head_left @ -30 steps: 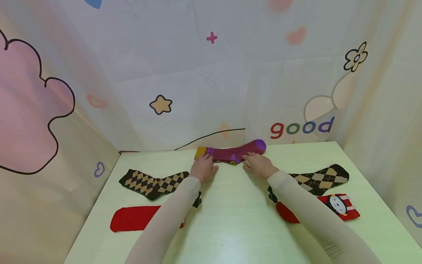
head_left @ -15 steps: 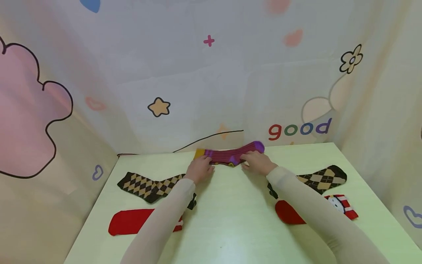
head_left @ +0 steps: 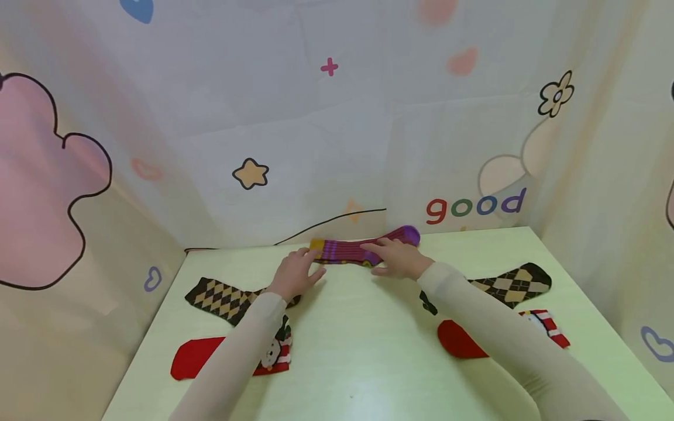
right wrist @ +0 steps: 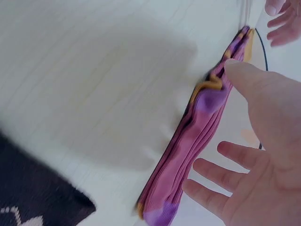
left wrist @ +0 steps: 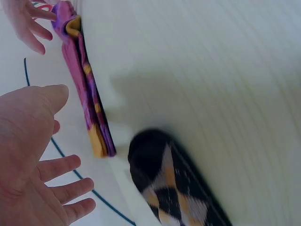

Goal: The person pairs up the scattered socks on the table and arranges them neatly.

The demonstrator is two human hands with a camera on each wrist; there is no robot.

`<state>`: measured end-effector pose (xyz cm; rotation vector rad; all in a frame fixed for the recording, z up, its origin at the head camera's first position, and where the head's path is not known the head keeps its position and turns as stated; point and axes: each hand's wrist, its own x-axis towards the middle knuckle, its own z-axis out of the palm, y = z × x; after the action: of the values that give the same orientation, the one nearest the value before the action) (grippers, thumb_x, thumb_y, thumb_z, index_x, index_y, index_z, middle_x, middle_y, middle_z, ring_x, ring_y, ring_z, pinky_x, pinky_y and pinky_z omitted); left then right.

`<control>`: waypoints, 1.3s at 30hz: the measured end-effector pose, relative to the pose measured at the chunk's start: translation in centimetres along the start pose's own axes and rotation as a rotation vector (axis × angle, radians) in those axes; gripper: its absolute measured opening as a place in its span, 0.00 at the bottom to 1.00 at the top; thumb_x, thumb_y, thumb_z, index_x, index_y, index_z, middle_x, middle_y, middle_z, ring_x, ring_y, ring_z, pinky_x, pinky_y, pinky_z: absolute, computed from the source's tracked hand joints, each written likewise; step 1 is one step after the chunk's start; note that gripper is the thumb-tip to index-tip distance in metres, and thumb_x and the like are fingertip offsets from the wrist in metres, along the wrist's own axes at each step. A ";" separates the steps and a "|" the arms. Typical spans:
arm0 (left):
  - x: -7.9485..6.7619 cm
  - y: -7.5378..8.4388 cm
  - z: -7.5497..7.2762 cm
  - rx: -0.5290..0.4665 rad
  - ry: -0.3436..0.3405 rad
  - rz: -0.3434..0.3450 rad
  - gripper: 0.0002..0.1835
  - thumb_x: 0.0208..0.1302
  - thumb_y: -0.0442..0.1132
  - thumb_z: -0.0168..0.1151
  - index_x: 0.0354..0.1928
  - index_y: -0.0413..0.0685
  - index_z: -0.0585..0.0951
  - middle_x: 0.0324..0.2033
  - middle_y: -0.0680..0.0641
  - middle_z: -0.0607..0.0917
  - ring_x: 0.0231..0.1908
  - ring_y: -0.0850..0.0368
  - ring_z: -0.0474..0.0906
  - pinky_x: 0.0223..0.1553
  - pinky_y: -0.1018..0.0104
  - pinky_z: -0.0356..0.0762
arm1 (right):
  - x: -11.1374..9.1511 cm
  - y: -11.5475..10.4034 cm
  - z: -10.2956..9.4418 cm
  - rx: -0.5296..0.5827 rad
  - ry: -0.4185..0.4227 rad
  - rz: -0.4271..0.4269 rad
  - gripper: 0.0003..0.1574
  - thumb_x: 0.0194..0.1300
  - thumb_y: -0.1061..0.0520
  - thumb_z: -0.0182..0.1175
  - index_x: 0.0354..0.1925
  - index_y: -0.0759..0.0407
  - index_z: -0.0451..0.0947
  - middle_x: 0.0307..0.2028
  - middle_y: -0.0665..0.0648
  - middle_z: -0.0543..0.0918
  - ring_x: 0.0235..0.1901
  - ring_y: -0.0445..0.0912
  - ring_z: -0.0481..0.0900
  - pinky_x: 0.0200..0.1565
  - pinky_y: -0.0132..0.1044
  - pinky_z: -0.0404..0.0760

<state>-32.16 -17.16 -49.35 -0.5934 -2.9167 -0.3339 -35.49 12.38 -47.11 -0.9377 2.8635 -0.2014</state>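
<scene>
A purple and magenta ribbed sock (head_left: pixel 347 251) with a mustard cuff lies along the back edge of the table. My left hand (head_left: pixel 296 273) hovers near the cuff with its fingers spread, holding nothing. Over the heel and toe half of that sock is my right hand (head_left: pixel 398 257), its fingers loosely extended. In the right wrist view the thumb and fingers of the right hand (right wrist: pixel 263 155) are parted beside the purple sock (right wrist: pixel 188 146). The left wrist view has the left hand (left wrist: pixel 47 160) apart from the purple sock (left wrist: pixel 84 89).
Argyle socks in black and tan lie on the left (head_left: pixel 221 299) and right (head_left: pixel 513 286). Nearer the front are red socks with a white animal face, one left (head_left: pixel 195 355) and one right (head_left: pixel 458 340). A printed curtain (head_left: pixel 347 146) hangs behind the table (head_left: pixel 358 362).
My left hand has come away from the cuff, toward the left and nearer. The right hand has shifted slightly left and opened its fingers. The purple sock stays in place.
</scene>
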 end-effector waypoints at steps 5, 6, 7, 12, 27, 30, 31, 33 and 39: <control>-1.4 -1.1 -1.0 -0.020 0.014 -0.034 0.31 0.74 0.53 0.62 0.72 0.49 0.72 0.67 0.34 0.74 0.60 0.31 0.75 0.62 0.36 0.71 | 0.5 -1.5 0.3 0.019 0.022 -0.042 0.46 0.72 0.41 0.64 0.80 0.45 0.59 0.74 0.69 0.64 0.65 0.77 0.69 0.58 0.69 0.75; -1.7 -1.4 -1.3 -0.023 0.018 -0.042 0.31 0.74 0.54 0.62 0.73 0.49 0.72 0.68 0.34 0.73 0.61 0.31 0.74 0.63 0.35 0.70 | 0.6 -1.7 0.3 0.020 0.030 -0.055 0.45 0.72 0.41 0.64 0.79 0.45 0.59 0.74 0.69 0.64 0.65 0.76 0.69 0.58 0.69 0.75; -2.0 -1.7 -1.5 -0.025 0.022 -0.052 0.31 0.74 0.54 0.62 0.73 0.50 0.71 0.68 0.34 0.73 0.61 0.31 0.74 0.63 0.35 0.70 | 0.7 -2.1 0.3 0.023 0.039 -0.067 0.45 0.72 0.41 0.64 0.79 0.46 0.59 0.73 0.69 0.65 0.65 0.76 0.69 0.59 0.69 0.74; -3.2 -3.1 -2.4 -0.029 0.047 -0.094 0.33 0.73 0.56 0.61 0.74 0.51 0.70 0.70 0.33 0.71 0.62 0.30 0.73 0.62 0.34 0.70 | 1.2 -3.5 0.2 0.028 0.062 -0.104 0.44 0.72 0.42 0.64 0.79 0.47 0.60 0.74 0.66 0.65 0.67 0.73 0.68 0.62 0.68 0.72; -7.0 -8.0 -3.6 -0.012 0.076 -0.228 0.37 0.69 0.59 0.66 0.73 0.49 0.70 0.68 0.33 0.71 0.61 0.28 0.72 0.57 0.30 0.72 | 3.4 -7.5 1.2 0.071 0.160 -0.183 0.40 0.72 0.43 0.64 0.76 0.51 0.65 0.68 0.68 0.72 0.63 0.70 0.73 0.57 0.66 0.77; -7.8 -8.7 -3.8 -0.020 0.072 -0.258 0.37 0.68 0.58 0.67 0.73 0.49 0.69 0.68 0.32 0.71 0.60 0.27 0.73 0.57 0.29 0.72 | 3.9 -8.4 1.4 0.082 0.181 -0.213 0.39 0.72 0.44 0.65 0.75 0.52 0.67 0.67 0.67 0.74 0.63 0.66 0.75 0.61 0.65 0.75; -8.1 -8.9 -3.8 -0.021 0.071 -0.269 0.38 0.68 0.58 0.67 0.73 0.50 0.69 0.68 0.32 0.70 0.60 0.27 0.73 0.56 0.29 0.72 | 4.1 -8.7 1.5 0.086 0.180 -0.218 0.39 0.72 0.44 0.65 0.75 0.52 0.67 0.67 0.67 0.74 0.64 0.64 0.75 0.63 0.64 0.73; -8.7 -9.4 -4.0 -0.023 0.071 -0.288 0.38 0.68 0.58 0.67 0.73 0.49 0.68 0.68 0.31 0.70 0.59 0.27 0.73 0.56 0.29 0.72 | 4.5 -9.4 1.5 0.095 0.175 -0.220 0.39 0.72 0.44 0.65 0.75 0.52 0.67 0.67 0.65 0.75 0.65 0.62 0.75 0.65 0.62 0.72; -10.5 -11.6 -4.4 -0.020 0.092 -0.371 0.36 0.68 0.55 0.68 0.69 0.45 0.70 0.67 0.29 0.71 0.56 0.26 0.74 0.51 0.30 0.75 | 5.8 -11.6 2.2 0.125 0.161 -0.217 0.40 0.73 0.44 0.64 0.77 0.49 0.65 0.66 0.62 0.75 0.64 0.58 0.75 0.63 0.56 0.76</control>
<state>-26.79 -32.53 -49.25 -0.0307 -2.9241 -0.4186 -33.03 -0.54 -47.76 -1.2579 2.8447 -0.4927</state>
